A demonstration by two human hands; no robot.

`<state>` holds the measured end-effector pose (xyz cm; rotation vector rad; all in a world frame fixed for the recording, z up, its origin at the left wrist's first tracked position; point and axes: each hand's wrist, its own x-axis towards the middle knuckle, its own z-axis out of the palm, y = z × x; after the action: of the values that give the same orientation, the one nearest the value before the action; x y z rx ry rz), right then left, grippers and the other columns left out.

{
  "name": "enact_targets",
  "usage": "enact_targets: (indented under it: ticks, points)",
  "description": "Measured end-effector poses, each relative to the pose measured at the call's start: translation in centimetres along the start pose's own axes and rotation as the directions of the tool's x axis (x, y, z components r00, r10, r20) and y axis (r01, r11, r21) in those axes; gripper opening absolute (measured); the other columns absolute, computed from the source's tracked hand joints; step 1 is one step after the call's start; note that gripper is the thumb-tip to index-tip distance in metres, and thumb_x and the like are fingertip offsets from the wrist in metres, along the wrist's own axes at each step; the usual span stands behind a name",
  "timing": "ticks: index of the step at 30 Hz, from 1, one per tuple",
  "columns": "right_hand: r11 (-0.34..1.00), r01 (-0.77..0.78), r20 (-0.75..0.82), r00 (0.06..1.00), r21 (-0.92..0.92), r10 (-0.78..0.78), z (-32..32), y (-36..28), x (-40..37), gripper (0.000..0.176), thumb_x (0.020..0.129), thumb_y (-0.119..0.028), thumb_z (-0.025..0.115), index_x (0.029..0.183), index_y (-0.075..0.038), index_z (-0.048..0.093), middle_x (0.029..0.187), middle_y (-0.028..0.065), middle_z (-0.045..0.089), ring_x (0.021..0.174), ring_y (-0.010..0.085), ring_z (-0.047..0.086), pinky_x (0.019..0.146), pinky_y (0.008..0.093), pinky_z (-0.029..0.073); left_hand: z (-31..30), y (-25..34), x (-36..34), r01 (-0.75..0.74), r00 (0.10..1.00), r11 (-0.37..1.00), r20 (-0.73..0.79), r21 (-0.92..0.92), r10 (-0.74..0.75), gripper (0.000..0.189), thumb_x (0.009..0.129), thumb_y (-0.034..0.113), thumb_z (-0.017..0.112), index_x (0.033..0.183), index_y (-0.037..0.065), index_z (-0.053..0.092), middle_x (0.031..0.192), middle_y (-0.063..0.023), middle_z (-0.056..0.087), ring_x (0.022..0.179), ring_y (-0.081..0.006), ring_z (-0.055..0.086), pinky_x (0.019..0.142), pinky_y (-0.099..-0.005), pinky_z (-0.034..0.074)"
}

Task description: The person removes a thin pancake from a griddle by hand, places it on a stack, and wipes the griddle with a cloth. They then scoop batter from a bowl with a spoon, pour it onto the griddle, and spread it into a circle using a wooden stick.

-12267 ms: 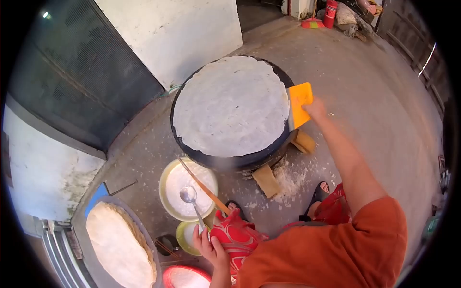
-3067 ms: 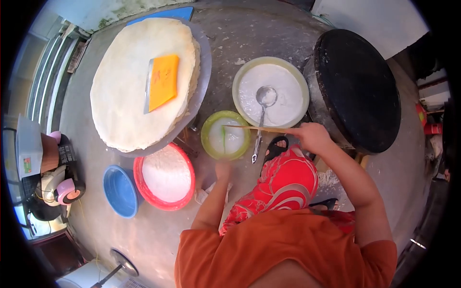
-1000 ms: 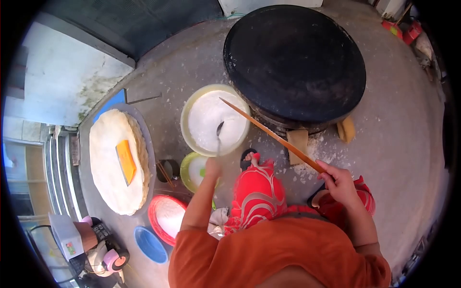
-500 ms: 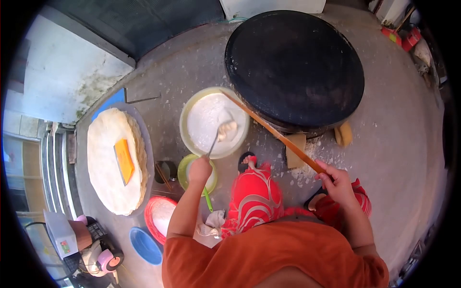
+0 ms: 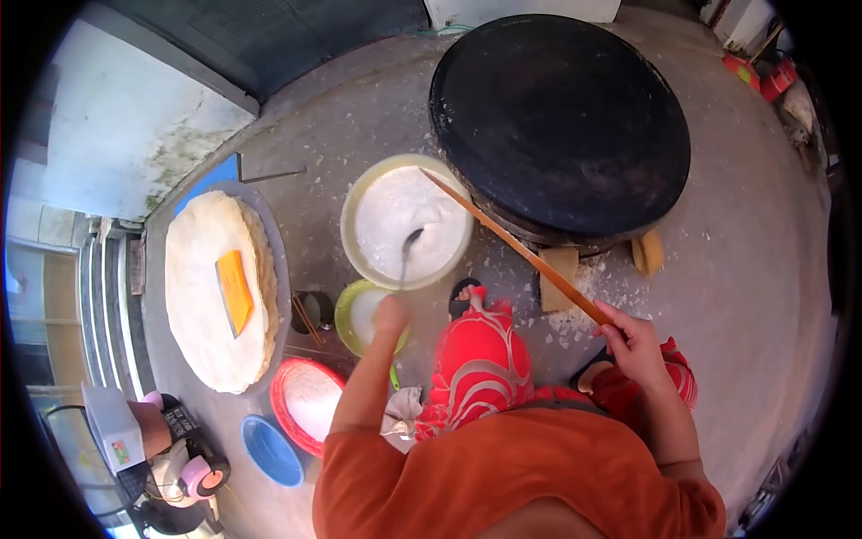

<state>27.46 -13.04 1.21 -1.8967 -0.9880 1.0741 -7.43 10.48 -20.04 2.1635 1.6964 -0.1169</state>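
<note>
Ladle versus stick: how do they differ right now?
The ladle is short, thin metal; the stick is long wood. The ladle's scoop sits in the white batter of the bowl; the stick slants past the griddle, its tip at the bowl's far rim. The left hand holds the ladle, the right hand the stick. Shared: each is gripped at its near end and points away from the person.

- The single view rides on the person's head and looks steeply down over the orange shirt (image 5: pixel 539 485) at the concrete floor (image 5: pixel 763 269).
- Its fisheye lens bends the scene inside a dark ring.
- The left hand (image 5: pixel 391 314) on the ladle (image 5: pixel 406 256) and the right hand (image 5: pixel 633 346) on the stick (image 5: pixel 521 249) lie close, below centre.
- The black griddle (image 5: pixel 561 117) stands ahead of the person, farther off.
</note>
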Motion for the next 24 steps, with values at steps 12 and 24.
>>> enact_targets:
  ticks: [12, 24]
  points:
    - [0.986, 0.029, -0.041, 0.999, 0.166, -0.022, 0.6, 0.3, 0.7, 0.033, 0.085, -0.003, 0.048, 0.119, -0.005, 0.051, 0.074, 0.0027, 0.061, 0.053, 0.0048, 0.047, 0.051, 0.0188, 0.042, -8.1, 4.2, -0.9, 0.756, 0.624, -0.477, 0.713, -0.449, 0.32, 0.03, 0.093, 0.023, 0.038, 0.105, -0.002, 0.046, 0.06, -0.0008, 0.035, 0.041, -0.0067, 0.03, 0.034, -0.0186, 0.026]
    - [0.915, -0.006, 0.019, 1.0, 0.404, -0.002, 0.6, 0.4, 0.5, 0.027, 0.09, -0.011, 0.044, 0.115, -0.003, 0.052, 0.078, 0.0033, 0.059, 0.054, 0.0043, 0.047, 0.048, 0.0169, 0.039, -19.7, 3.4, -7.9, 0.564, 0.818, -0.411, 0.417, -0.716, 0.397, 0.032, 0.089, 0.023, 0.045, 0.108, -0.003, 0.046, 0.062, -0.0077, 0.047, 0.04, -0.0091, 0.034, 0.034, -0.0205, 0.027]
